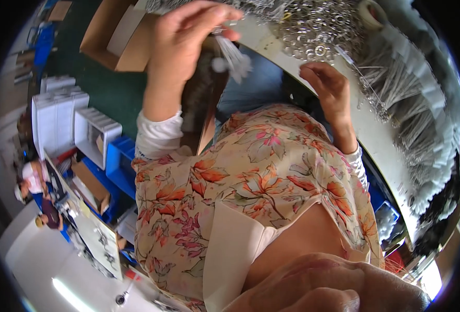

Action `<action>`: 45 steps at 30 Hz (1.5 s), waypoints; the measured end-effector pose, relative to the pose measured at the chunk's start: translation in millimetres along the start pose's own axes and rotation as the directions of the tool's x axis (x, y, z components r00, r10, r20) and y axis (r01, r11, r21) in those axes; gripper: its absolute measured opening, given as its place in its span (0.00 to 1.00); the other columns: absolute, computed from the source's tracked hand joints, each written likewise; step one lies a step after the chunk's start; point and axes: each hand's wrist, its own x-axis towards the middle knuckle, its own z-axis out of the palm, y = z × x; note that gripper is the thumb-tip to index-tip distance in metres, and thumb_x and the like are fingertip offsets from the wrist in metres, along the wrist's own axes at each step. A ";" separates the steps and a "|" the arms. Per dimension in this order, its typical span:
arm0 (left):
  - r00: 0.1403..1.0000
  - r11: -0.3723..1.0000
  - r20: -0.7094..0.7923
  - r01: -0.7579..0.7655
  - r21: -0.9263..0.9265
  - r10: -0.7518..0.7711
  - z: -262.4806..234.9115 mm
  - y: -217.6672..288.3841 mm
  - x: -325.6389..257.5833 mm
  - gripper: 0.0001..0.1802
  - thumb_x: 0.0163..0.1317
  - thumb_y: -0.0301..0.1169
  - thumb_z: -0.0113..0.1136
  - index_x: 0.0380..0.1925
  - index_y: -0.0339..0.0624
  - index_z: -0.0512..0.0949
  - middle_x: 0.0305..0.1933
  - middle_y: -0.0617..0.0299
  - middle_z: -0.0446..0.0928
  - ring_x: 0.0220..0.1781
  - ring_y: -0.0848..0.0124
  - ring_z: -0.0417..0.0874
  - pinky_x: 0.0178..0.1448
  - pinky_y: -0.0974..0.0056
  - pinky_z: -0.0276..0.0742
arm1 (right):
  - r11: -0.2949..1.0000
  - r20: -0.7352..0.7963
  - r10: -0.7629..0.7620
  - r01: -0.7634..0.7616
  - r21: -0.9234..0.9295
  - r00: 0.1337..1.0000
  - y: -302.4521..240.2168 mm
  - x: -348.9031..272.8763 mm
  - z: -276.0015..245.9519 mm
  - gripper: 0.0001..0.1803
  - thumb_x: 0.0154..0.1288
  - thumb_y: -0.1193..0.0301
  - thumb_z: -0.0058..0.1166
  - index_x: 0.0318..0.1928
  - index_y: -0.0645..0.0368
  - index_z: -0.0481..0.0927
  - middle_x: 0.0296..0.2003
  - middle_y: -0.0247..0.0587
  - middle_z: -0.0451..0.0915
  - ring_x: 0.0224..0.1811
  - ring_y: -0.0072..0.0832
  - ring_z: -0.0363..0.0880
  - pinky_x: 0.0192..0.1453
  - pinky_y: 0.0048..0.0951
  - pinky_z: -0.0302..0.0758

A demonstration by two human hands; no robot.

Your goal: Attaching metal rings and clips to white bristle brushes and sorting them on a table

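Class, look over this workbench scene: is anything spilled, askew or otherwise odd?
Nothing looks spilled or damaged. The metal rings lie in a loose heap on the white table, beside rows of white tags. The left hand holds a bunch of white tags raised; the right hand rests at the table edge.

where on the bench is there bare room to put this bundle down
A bare white strip of bench runs between the right hand and the rows of white tags. Above it the ring pile is crowded. The left hand holds the tag bundle over the lap, off the bench.
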 end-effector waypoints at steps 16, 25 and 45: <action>0.940 0.090 0.025 0.006 0.996 -0.342 -117.5 -317.5 -47.2 0.08 0.57 0.33 0.50 0.28 0.48 0.79 0.33 0.48 0.79 0.36 0.54 0.81 0.44 0.50 0.73 | 0.895 0.029 0.445 -0.443 -0.052 0.895 41.5 -16.5 -17.7 0.09 0.62 0.73 0.55 0.40 0.65 0.79 0.28 0.32 0.78 0.31 0.16 0.73 0.38 0.18 0.70; 0.848 0.391 -0.527 0.504 0.770 -0.054 -165.2 -329.6 -64.9 0.17 0.62 0.43 0.49 0.40 0.44 0.79 0.37 0.48 0.79 0.41 0.47 0.79 0.47 0.51 0.73 | 0.876 0.060 0.482 -0.483 0.004 0.874 32.2 -15.0 -19.2 0.08 0.62 0.73 0.54 0.40 0.65 0.79 0.27 0.31 0.78 0.29 0.15 0.72 0.35 0.17 0.69; 0.971 0.393 0.224 -0.241 0.887 0.089 -23.4 -15.8 347.0 0.13 0.57 0.33 0.59 0.40 0.39 0.80 0.40 0.59 0.82 0.44 0.69 0.81 0.50 0.68 0.73 | 0.906 0.214 0.281 -0.332 0.261 0.936 -49.0 -36.5 -63.1 0.09 0.61 0.73 0.55 0.40 0.66 0.78 0.32 0.33 0.78 0.34 0.15 0.73 0.37 0.18 0.70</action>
